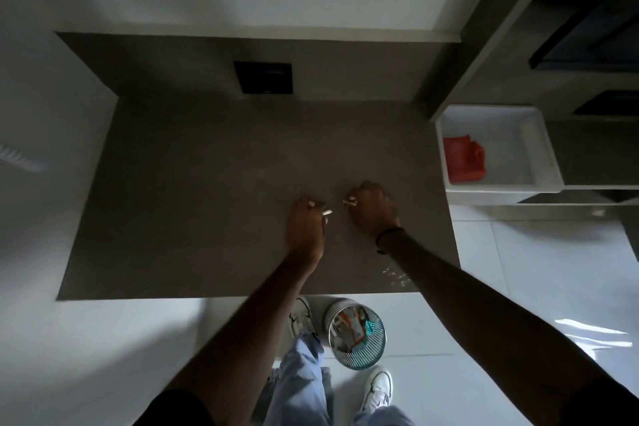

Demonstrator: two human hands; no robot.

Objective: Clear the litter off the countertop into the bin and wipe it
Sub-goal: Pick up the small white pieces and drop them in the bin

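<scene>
My left hand [306, 228] and my right hand [370, 207] rest close together on the grey-brown countertop [193, 190], right of its middle. The fingers of both are curled in, with pale nails showing. I see nothing held in either hand. A glinting patch [394, 276], either clear plastic or wetness, lies at the counter's front edge beside my right forearm. On the floor below the front edge stands a round wire bin [358, 334] holding wrappers and other litter. A red cloth [463, 159] lies in a white tub [539, 149] to the right.
A black wall plate [263, 77] is set in the backsplash behind the counter. Grey shelving [587, 93] rises at the right, and the white tub sits on its lower shelf. My legs and white shoes [301, 316] stand on the pale tiled floor around the bin.
</scene>
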